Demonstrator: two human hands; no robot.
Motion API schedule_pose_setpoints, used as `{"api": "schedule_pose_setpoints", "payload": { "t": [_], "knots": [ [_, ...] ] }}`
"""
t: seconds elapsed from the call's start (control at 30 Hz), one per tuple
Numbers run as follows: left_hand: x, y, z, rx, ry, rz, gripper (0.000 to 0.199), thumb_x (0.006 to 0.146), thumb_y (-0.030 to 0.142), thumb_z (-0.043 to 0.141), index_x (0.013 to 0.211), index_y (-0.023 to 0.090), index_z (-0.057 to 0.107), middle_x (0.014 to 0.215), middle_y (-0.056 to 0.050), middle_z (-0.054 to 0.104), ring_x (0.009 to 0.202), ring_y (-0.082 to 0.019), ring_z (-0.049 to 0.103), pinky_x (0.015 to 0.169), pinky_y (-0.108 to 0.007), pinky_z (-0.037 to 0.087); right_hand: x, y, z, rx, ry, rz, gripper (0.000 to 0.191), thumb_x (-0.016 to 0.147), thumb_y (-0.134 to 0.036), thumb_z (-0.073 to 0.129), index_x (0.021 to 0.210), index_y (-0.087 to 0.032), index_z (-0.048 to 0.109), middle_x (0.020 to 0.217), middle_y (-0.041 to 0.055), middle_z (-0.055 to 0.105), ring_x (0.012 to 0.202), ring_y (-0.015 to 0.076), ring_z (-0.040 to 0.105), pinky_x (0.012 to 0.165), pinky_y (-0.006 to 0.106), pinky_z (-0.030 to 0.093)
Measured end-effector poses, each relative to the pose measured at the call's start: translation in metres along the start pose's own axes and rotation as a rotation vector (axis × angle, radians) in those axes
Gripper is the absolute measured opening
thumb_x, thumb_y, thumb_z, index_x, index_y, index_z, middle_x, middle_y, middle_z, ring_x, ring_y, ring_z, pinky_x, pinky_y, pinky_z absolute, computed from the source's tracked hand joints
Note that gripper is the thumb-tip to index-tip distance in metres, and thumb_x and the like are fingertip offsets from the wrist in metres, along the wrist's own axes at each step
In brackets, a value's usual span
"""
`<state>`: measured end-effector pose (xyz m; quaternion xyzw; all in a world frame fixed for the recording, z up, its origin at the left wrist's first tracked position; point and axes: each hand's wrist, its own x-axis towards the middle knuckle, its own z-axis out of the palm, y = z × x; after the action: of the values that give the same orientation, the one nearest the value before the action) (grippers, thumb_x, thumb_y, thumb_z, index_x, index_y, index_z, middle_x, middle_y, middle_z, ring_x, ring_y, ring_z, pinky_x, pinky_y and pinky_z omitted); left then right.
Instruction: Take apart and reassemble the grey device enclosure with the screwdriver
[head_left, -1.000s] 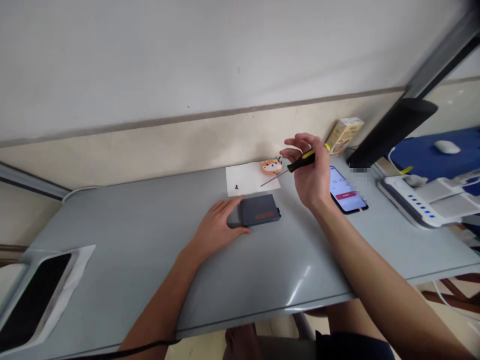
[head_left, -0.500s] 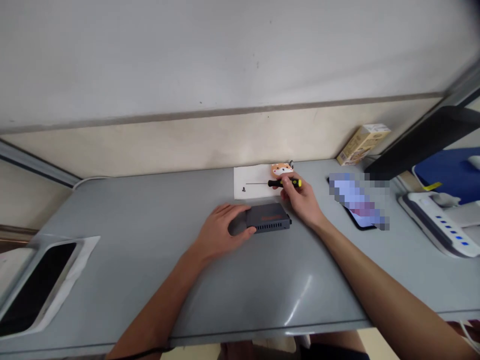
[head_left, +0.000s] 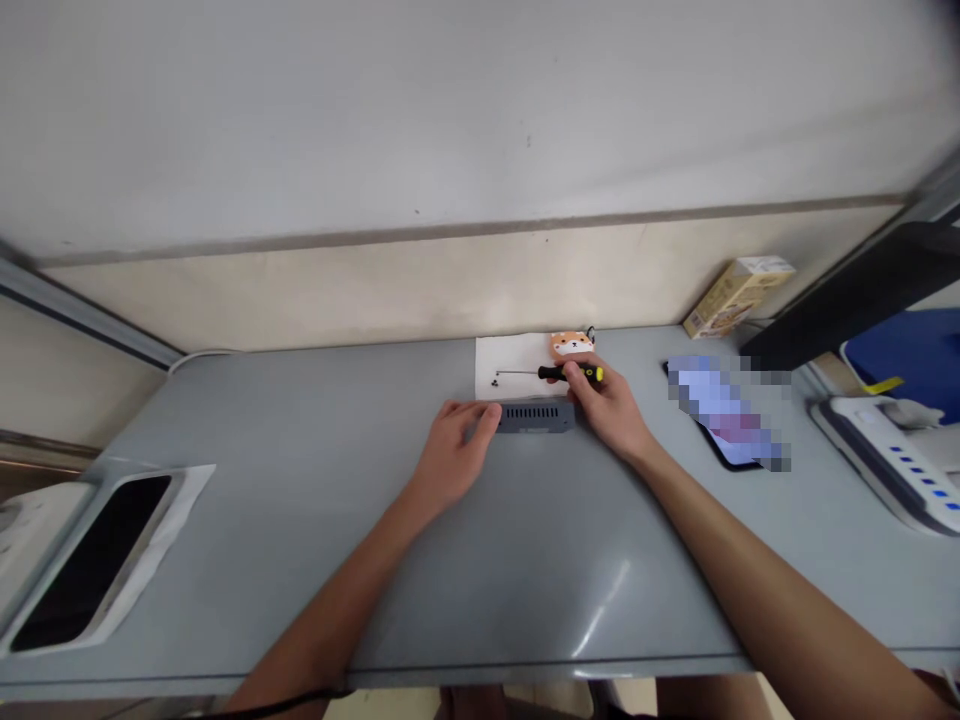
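A dark grey vented box (head_left: 537,417) stands tipped up on the table, its slotted narrow side facing me. My left hand (head_left: 457,445) is closed on the box's left end between thumb and fingers. In my right hand (head_left: 604,405) is a screwdriver (head_left: 551,373) with a black and yellow handle. Its thin shaft points left over a white sheet of paper (head_left: 517,352), the tip close to several tiny black screws (head_left: 495,381). An orange animal-faced case (head_left: 572,343) lies on the paper just behind my right hand.
On the right are a phone (head_left: 720,415) with a lit screen, a white power strip (head_left: 892,460) and a carton (head_left: 739,297) by the wall. A dark-screened device (head_left: 94,560) lies at the left on white paper.
The box has gone from lying flat to standing tipped up, turned by my left hand. My right hand with the screwdriver stays nearly in place.
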<state>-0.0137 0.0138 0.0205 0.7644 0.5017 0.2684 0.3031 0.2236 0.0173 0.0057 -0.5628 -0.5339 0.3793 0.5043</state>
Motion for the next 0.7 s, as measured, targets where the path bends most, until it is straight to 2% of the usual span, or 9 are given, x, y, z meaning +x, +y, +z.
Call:
{"api": "schedule_pose_setpoints", "payload": {
  "t": [0.13,0.27,0.3,0.37,0.47,0.6,0.7],
  "knots": [
    [0.004,0.003,0.002,-0.028,0.005,-0.049,0.06,0.107,0.059,0.032,0.074,0.023,0.066,0.083,-0.002,0.07,0.095,-0.024,0.061,0.093,-0.043,0.051,0.001,-0.001,0.001,0.041,-0.002,-0.005,0.045,0.093,-0.063,0.058,0.109,-0.023,0.069,0.087,0.0027,0.07,0.059,0.0132,0.049,0.056,0.028,0.041],
    [0.006,0.003,0.001,-0.029,0.034,-0.094,0.062,0.106,0.063,0.031,0.069,0.023,0.062,0.072,-0.003,0.062,0.086,-0.024,0.06,0.084,-0.04,0.053,0.002,-0.002,0.0,0.06,0.032,-0.003,0.043,0.094,-0.063,0.056,0.108,-0.023,0.068,0.09,0.0029,0.071,0.061,0.0132,0.05,0.058,0.028,0.043],
    [0.005,0.002,0.001,-0.043,0.047,-0.097,0.061,0.106,0.063,0.031,0.074,0.023,0.065,0.076,-0.003,0.064,0.087,-0.024,0.061,0.086,-0.041,0.053,0.003,-0.003,0.0,0.065,0.031,0.001,0.043,0.094,-0.063,0.056,0.107,-0.023,0.067,0.091,0.003,0.071,0.061,0.0134,0.05,0.059,0.028,0.043],
    [0.004,0.001,0.002,-0.101,0.075,-0.083,0.053,0.106,0.06,0.034,0.094,0.024,0.071,0.094,-0.004,0.07,0.097,-0.024,0.064,0.093,-0.041,0.052,0.003,-0.003,0.0,0.056,0.02,0.016,0.043,0.094,-0.062,0.057,0.108,-0.023,0.068,0.089,0.0026,0.07,0.061,0.0136,0.05,0.059,0.028,0.043],
    [-0.002,-0.001,0.005,-0.169,0.105,-0.048,0.04,0.104,0.054,0.046,0.129,0.028,0.065,0.123,-0.005,0.069,0.105,-0.022,0.064,0.099,-0.041,0.052,0.003,-0.002,-0.001,0.017,0.0,0.019,0.044,0.093,-0.063,0.058,0.108,-0.023,0.069,0.082,0.0015,0.066,0.061,0.0139,0.05,0.058,0.028,0.043],
    [-0.008,-0.005,0.014,-0.148,0.103,0.008,0.041,0.097,0.043,0.061,0.135,0.029,0.059,0.124,-0.005,0.068,0.101,-0.021,0.065,0.095,-0.038,0.054,0.003,-0.002,-0.001,0.004,0.01,0.008,0.046,0.093,-0.063,0.057,0.11,-0.023,0.07,0.075,0.0002,0.062,0.059,0.0142,0.049,0.056,0.028,0.041],
    [-0.006,-0.01,0.004,-0.171,0.115,0.058,0.039,0.097,0.037,0.062,0.135,0.029,0.058,0.125,-0.005,0.067,0.102,-0.019,0.064,0.094,-0.037,0.054,0.003,-0.002,-0.002,0.005,0.006,0.018,0.047,0.094,-0.064,0.056,0.112,-0.023,0.07,0.073,-0.0003,0.06,0.059,0.0142,0.049,0.056,0.028,0.041]
  ]
}}
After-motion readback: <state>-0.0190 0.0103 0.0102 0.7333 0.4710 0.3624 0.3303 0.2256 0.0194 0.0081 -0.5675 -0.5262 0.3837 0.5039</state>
